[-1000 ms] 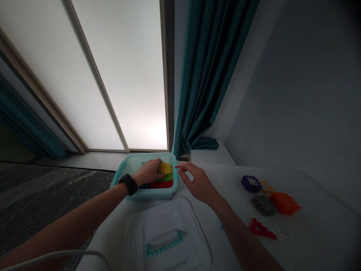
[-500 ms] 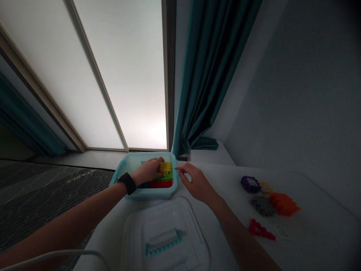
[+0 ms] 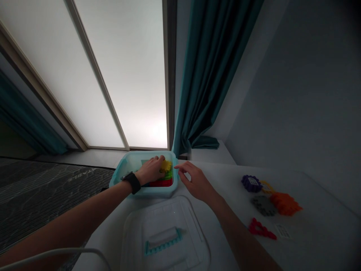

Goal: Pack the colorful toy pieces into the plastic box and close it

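Note:
My left hand (image 3: 152,169), with a dark watch on its wrist, reaches into a light-blue plastic bin (image 3: 158,192). Its fingers are closed around a yellow toothed plastic piece (image 3: 166,166), partly hidden by the hand. Green pieces (image 3: 168,175) and red pieces (image 3: 162,183) lie packed below it in the bin. By the bin's right rim is my right hand (image 3: 194,181), index finger stretched toward the edge and thumb apart from it. I see nothing held in this hand. Whether the fingertip touches the rim, I cannot tell.
A clear lid (image 3: 163,222) with a blue handle (image 3: 163,242) lies in front of the bin. On the white table at right are purple (image 3: 251,183), grey (image 3: 263,205), orange (image 3: 285,204) and pink-red (image 3: 261,229) pieces. A white cable (image 3: 53,251) crosses the lower left.
My left hand has shifted slightly right and over the yellow piece, covering more of it. The right hand stays nearly in place by the rim.

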